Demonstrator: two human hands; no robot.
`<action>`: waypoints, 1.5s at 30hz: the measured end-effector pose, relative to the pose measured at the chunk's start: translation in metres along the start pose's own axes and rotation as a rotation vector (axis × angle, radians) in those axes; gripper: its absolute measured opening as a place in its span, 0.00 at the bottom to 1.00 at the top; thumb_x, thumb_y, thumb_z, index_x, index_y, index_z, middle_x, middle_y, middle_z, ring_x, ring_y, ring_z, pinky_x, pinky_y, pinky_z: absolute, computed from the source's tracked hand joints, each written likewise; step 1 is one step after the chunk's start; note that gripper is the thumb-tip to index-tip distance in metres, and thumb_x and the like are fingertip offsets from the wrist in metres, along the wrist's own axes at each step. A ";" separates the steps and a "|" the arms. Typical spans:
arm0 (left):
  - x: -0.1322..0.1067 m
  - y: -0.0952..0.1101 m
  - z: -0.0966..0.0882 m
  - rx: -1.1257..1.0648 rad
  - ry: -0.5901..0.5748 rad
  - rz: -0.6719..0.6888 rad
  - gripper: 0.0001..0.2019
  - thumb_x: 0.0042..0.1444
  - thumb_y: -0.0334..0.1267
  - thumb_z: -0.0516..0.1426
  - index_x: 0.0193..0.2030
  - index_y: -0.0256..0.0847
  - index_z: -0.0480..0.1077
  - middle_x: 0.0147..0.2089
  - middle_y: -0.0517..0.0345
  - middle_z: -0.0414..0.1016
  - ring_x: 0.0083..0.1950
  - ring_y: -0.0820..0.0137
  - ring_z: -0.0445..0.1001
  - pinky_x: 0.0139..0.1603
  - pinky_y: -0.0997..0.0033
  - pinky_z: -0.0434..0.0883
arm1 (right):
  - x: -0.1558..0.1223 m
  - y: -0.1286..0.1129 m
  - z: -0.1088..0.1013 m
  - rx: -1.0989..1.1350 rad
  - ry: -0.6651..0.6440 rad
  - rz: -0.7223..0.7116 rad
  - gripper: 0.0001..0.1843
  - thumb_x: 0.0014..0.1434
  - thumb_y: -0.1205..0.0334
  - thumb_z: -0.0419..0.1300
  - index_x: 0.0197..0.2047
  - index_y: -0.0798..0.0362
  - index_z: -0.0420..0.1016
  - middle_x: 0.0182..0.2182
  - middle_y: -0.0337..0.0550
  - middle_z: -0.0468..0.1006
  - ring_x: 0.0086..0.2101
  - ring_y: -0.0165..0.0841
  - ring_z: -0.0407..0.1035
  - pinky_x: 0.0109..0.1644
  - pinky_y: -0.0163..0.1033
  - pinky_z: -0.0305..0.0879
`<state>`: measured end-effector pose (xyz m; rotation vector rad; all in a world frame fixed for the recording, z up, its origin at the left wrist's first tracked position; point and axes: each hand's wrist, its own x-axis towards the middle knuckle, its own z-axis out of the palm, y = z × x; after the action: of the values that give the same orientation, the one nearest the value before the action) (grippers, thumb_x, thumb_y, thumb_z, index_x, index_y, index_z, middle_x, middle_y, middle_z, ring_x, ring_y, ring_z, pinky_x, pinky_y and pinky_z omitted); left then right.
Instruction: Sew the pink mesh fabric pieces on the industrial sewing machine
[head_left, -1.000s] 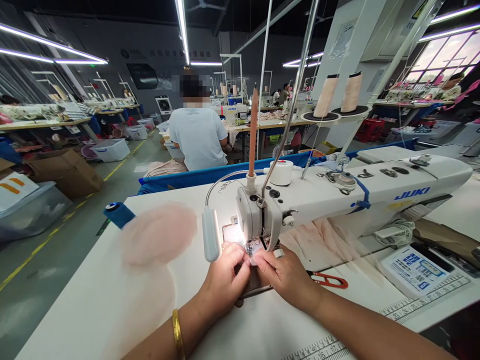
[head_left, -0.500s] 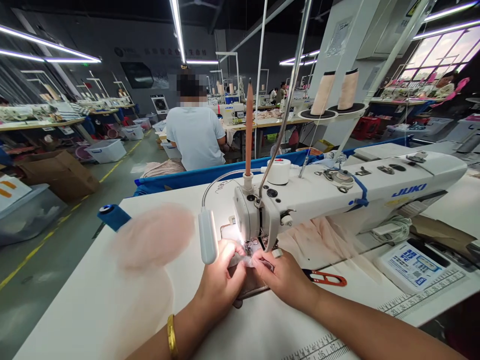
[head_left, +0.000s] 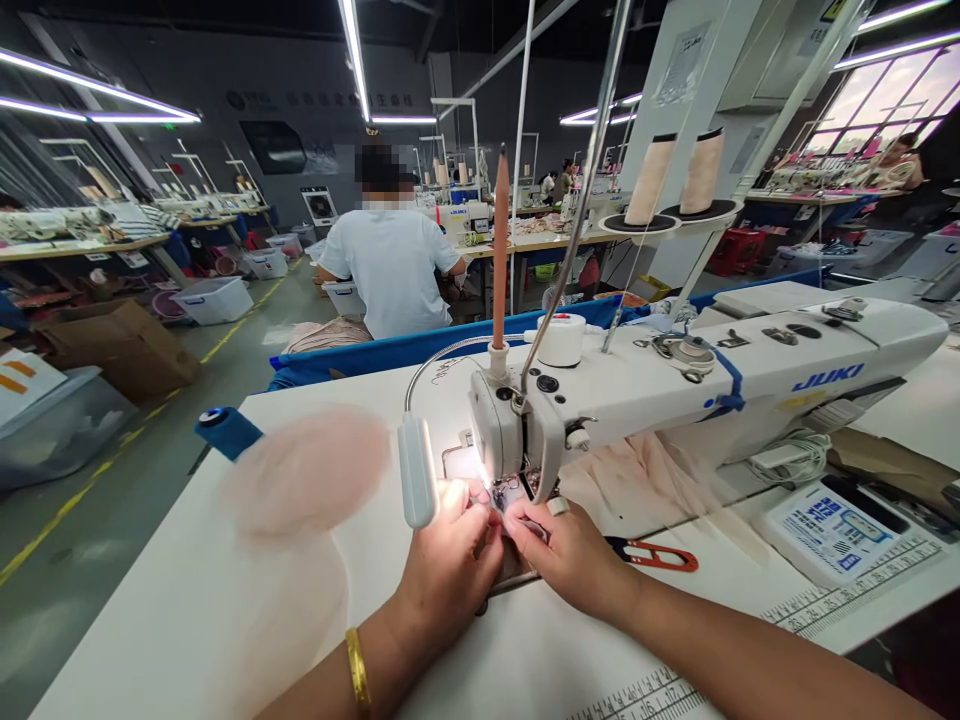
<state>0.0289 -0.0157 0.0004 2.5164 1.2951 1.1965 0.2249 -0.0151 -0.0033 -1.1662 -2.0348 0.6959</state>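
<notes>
Left hand (head_left: 450,560) and right hand (head_left: 568,553) each pinch the fabric piece (head_left: 504,513), which lies between their fingertips, just near of the sewing machine (head_left: 675,385) needle.

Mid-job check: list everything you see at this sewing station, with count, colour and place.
sewing machine: one, white, across the table
lamp: one, white, left of machine head
thread cones: two, pale pink, behind the machine
sheer fabric: one, pink, table's left
thread snips: one, red, table, front of machine
control panel: one, white-blue, far right
co-worker: one, white shirt, seated ahead
small piece: one, translucent, under machine head
left hand: one, bangled, pinching small piece
right hand: one, bare, pinching small piece
</notes>
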 end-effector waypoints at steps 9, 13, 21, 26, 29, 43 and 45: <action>0.007 0.004 -0.005 -0.238 -0.131 -0.278 0.11 0.63 0.31 0.54 0.28 0.43 0.68 0.37 0.55 0.73 0.43 0.63 0.70 0.44 0.65 0.73 | -0.001 -0.001 0.000 -0.034 0.002 -0.006 0.14 0.72 0.59 0.50 0.35 0.48 0.71 0.26 0.37 0.73 0.29 0.35 0.67 0.34 0.38 0.61; 0.008 0.001 -0.008 -0.367 -0.197 -0.393 0.11 0.63 0.34 0.56 0.28 0.44 0.72 0.39 0.55 0.76 0.47 0.61 0.73 0.46 0.63 0.76 | 0.000 -0.005 -0.003 0.039 -0.014 0.056 0.15 0.72 0.57 0.50 0.35 0.49 0.72 0.25 0.36 0.71 0.29 0.35 0.67 0.34 0.38 0.63; 0.007 0.001 -0.007 -0.381 -0.196 -0.424 0.12 0.64 0.37 0.58 0.28 0.45 0.74 0.38 0.54 0.75 0.47 0.60 0.73 0.49 0.59 0.76 | 0.000 -0.006 -0.002 0.026 -0.030 0.056 0.12 0.69 0.58 0.53 0.35 0.49 0.72 0.23 0.35 0.70 0.28 0.35 0.68 0.33 0.37 0.63; 0.007 0.001 -0.004 -0.356 -0.224 -0.430 0.11 0.60 0.31 0.58 0.26 0.44 0.73 0.38 0.54 0.75 0.48 0.58 0.73 0.50 0.58 0.76 | 0.000 -0.002 0.001 0.004 0.001 0.039 0.11 0.67 0.61 0.53 0.32 0.48 0.71 0.23 0.36 0.70 0.28 0.35 0.68 0.32 0.38 0.63; 0.007 -0.001 -0.003 -0.347 -0.231 -0.424 0.11 0.59 0.30 0.57 0.26 0.44 0.72 0.38 0.54 0.76 0.48 0.58 0.73 0.49 0.59 0.77 | 0.001 -0.002 0.001 0.005 0.008 0.032 0.10 0.66 0.62 0.53 0.33 0.48 0.71 0.23 0.36 0.71 0.29 0.35 0.69 0.33 0.38 0.64; 0.003 0.004 -0.003 -0.065 -0.112 -0.109 0.07 0.62 0.30 0.55 0.33 0.44 0.69 0.36 0.53 0.73 0.43 0.61 0.68 0.44 0.62 0.70 | -0.001 -0.004 0.000 -0.023 -0.003 0.006 0.12 0.69 0.62 0.52 0.35 0.48 0.73 0.22 0.34 0.72 0.26 0.34 0.68 0.32 0.37 0.62; 0.004 0.004 0.000 -0.021 -0.092 -0.076 0.08 0.61 0.28 0.55 0.31 0.44 0.66 0.34 0.54 0.71 0.40 0.62 0.67 0.42 0.63 0.69 | 0.000 -0.005 -0.001 -0.041 -0.004 -0.011 0.11 0.69 0.63 0.52 0.35 0.48 0.72 0.22 0.33 0.72 0.26 0.33 0.67 0.32 0.37 0.62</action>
<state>0.0332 -0.0155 0.0042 2.4524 1.3357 1.0606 0.2228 -0.0178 0.0007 -1.1765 -2.0665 0.6547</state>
